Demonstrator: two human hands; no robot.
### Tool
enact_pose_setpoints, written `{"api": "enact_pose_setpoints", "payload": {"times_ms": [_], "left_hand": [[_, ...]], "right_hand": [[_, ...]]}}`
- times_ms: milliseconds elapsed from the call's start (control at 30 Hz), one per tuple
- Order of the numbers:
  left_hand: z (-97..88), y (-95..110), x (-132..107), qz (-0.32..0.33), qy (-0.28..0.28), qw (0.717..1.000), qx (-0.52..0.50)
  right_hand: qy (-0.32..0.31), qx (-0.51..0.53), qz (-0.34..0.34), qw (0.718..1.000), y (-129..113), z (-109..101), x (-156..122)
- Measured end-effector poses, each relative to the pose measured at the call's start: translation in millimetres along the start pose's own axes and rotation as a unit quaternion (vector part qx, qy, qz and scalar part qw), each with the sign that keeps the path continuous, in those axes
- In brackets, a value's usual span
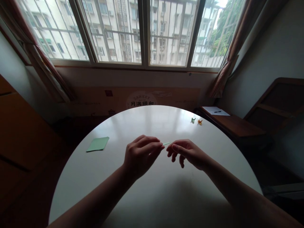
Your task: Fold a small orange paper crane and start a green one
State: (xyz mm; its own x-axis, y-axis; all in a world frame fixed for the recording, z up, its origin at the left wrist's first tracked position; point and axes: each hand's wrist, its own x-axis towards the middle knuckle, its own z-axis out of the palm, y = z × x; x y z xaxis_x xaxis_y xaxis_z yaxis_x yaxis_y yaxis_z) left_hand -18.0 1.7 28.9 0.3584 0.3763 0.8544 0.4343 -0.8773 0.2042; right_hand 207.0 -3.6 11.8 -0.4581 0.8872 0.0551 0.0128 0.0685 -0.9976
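Note:
Over the middle of a round white table [154, 196], my left hand [140, 153] and my right hand [187, 153] meet fingertip to fingertip. Between them they pinch a small folded piece of green paper [166, 143], seen almost edge-on and mostly hidden by the fingers. My left hand's fingers are curled together around one end; my right hand's thumb and forefinger close on the other end, its remaining fingers hanging loosely.
A stack of green paper squares [98, 144] lies on the table's left side. Two tiny folded paper figures, one green [193, 120] and one orange [199, 122], sit near the far right edge. A wooden side table [234, 125] with a white sheet and pen [216, 111] stands to the right.

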Motion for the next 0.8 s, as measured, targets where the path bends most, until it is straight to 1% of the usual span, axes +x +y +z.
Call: {"api": "enact_pose_setpoints", "payload": {"times_ms": [67, 167, 333, 467, 567, 600, 633, 667, 700, 733, 767, 800], "left_hand": [[0.4, 1.4, -1.2, 0.055, -0.015, 0.998, 0.033], [3.7, 3.5, -3.9, 0.085, -0.040, 0.994, 0.052], [7.9, 5.1, -4.3, 0.102, -0.078, 0.990, 0.053], [7.1, 7.2, -2.7, 0.113, -0.082, 0.988, 0.063], [6.4, 9.6, -1.7, 0.111, -0.059, 0.991, 0.052], [6.4, 9.8, -1.1, 0.092, -0.042, 0.994, 0.043], [6.5, 9.3, -0.3, 0.057, -0.023, 0.998, 0.030], [6.7, 8.2, 0.6, 0.002, -0.012, 1.000, 0.009], [7.1, 6.3, 1.6, -0.069, -0.012, 0.997, -0.021], [7.7, 3.9, 2.5, -0.147, -0.027, 0.987, -0.058], [8.5, 1.2, 3.2, -0.222, -0.059, 0.968, -0.104], [9.4, -1.6, 3.7, -0.284, -0.100, 0.942, -0.151]], "right_hand": [[0.003, 0.021, -0.013, 1.000, -1.4, 4.5, -1.4], [0.020, 0.037, -0.025, 0.999, -1.6, 7.3, -2.4], [0.024, 0.043, -0.028, 0.998, 0.2, 8.5, -1.5], [0.021, 0.032, -0.038, 0.999, 1.0, 10.8, -0.6], [0.027, 0.018, -0.040, 0.999, 1.4, 10.3, 0.3], [0.032, 0.014, -0.036, 0.999, 1.5, 9.4, 0.5], [0.036, 0.006, -0.033, 0.999, 1.7, 8.2, 0.7], [0.040, -0.007, -0.031, 0.999, 2.0, 6.8, 0.7], [0.041, -0.024, -0.030, 0.998, 2.5, 5.4, 0.6], [0.039, -0.044, -0.029, 0.998, 3.0, 4.1, 0.2], [0.037, -0.064, -0.027, 0.997, 3.5, 3.1, -0.3], [0.033, -0.083, -0.026, 0.996, 3.9, 2.4, -0.9]]}}
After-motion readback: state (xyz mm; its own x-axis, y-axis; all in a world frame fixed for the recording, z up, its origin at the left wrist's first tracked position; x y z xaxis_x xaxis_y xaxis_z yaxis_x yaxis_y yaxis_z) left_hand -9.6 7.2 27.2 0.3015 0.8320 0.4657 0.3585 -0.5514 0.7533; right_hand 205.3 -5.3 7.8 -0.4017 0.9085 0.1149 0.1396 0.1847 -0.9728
